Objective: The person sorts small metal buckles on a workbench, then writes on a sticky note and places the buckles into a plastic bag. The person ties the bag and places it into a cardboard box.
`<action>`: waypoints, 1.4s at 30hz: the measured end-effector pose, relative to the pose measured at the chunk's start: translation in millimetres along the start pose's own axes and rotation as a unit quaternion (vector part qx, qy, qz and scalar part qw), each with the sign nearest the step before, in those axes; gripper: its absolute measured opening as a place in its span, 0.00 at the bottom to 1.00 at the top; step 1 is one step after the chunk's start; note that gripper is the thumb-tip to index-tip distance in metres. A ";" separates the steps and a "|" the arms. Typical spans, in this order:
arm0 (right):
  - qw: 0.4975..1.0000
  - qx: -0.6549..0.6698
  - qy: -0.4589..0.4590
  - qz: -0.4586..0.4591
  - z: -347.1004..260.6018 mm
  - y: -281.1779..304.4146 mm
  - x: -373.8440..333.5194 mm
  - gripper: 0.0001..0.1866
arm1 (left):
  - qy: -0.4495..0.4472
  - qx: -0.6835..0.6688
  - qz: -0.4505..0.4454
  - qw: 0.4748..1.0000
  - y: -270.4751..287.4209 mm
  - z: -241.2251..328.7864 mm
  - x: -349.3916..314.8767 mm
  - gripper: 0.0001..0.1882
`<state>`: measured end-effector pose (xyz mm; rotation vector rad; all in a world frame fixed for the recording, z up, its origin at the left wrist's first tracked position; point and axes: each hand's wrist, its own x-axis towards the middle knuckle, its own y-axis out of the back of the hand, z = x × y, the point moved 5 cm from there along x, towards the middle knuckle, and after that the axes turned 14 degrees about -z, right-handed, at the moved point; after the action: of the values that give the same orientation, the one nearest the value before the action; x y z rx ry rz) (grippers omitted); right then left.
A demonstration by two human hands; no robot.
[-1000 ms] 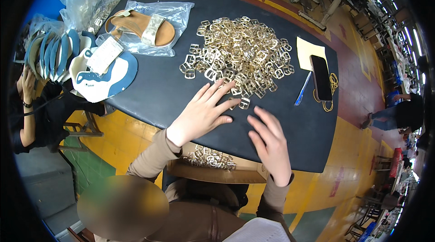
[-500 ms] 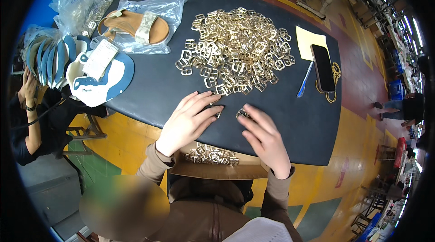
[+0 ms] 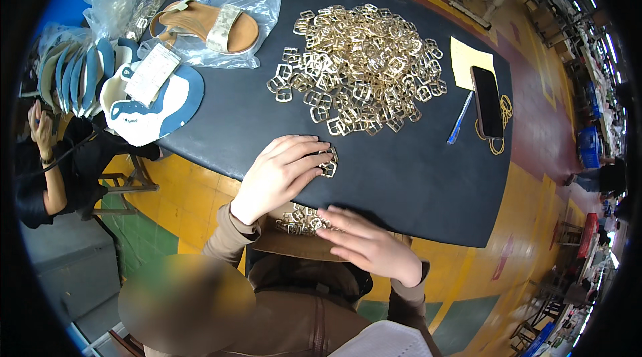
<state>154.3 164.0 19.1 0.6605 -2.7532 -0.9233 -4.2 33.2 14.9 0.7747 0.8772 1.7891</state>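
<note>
My left hand (image 3: 284, 173) rests at the near table edge, its fingertips closed around a gold buckle (image 3: 330, 164); part of the metal is hidden under the fingers. Over the open box (image 3: 287, 244) below the edge is my right hand (image 3: 368, 246), fingers stretched out and nothing visible in them. Loose buckles (image 3: 294, 220) lie inside that box. Beyond my hands, a large heap of gold buckles (image 3: 368, 62) covers the middle of the dark table.
To the left are a sandal (image 3: 237, 30) on a plastic bag, a white-and-blue shoe piece (image 3: 157, 113) with a tag, and stacked pieces (image 3: 73, 79). A phone (image 3: 486, 103), pen (image 3: 460, 119) and yellow paper (image 3: 468, 56) lie right. Another person's hand (image 3: 41, 129) is far left.
My right hand has moved from the tabletop down and left to over the box. The buckle at its fingertips no longer shows on the table. My left hand stays nearly in place.
</note>
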 end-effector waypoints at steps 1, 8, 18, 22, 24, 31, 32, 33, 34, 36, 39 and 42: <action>0.999 -0.018 -0.013 0.038 3.6 8.1 6.4 0.23 | 0.022 -0.053 0.006 0.998 1.8 -1.6 0.5 0.20; 0.976 -0.176 -0.087 0.096 18.6 19.9 54.2 0.24 | 0.060 -0.143 0.045 0.987 19.1 -9.3 18.5 0.24; 1.000 0.015 0.009 -0.001 -0.8 -5.6 -7.5 0.22 | 0.003 0.035 -0.079 0.996 -10.0 5.6 36.2 0.24; 0.987 0.000 -0.055 0.148 3.1 43.7 -16.8 0.19 | 0.013 -0.008 -0.110 0.994 -12.3 15.5 21.1 0.22; 0.974 -0.030 -0.113 0.196 14.3 58.0 -6.5 0.18 | 0.017 -0.023 -0.105 0.994 -11.2 16.8 17.0 0.23; 0.949 -0.234 -0.138 0.160 22.9 36.5 39.8 0.20 | 0.057 -0.008 -0.072 0.996 -3.2 6.0 17.5 0.25; 0.958 -0.201 -0.131 0.157 24.8 33.4 37.3 0.20 | 0.058 -0.007 -0.060 0.997 0.0 5.3 19.1 0.25; 0.966 -0.169 -0.124 0.151 26.5 29.3 33.8 0.19 | 0.059 -0.007 -0.047 0.997 3.5 4.5 19.9 0.25; 0.973 -0.136 -0.118 0.145 26.5 26.0 29.8 0.19 | 0.061 -0.008 -0.034 0.998 6.2 3.1 21.2 0.25; 0.983 -0.108 -0.099 0.107 16.0 16.6 19.5 0.18 | 0.061 -0.003 -0.020 0.998 6.1 1.3 27.3 0.25; 0.994 -0.078 -0.078 0.025 -4.2 0.4 5.3 0.18 | 0.042 -0.002 -0.021 0.999 -1.5 0.7 34.2 0.24; 0.997 0.050 -0.049 -0.023 -11.9 -9.1 -5.3 0.20 | 0.030 0.003 -0.033 0.999 -11.1 7.2 32.0 0.23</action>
<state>165.7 153.6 23.1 0.7148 -2.8981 -0.8544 -3.8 67.8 13.4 0.6919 0.9379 1.7595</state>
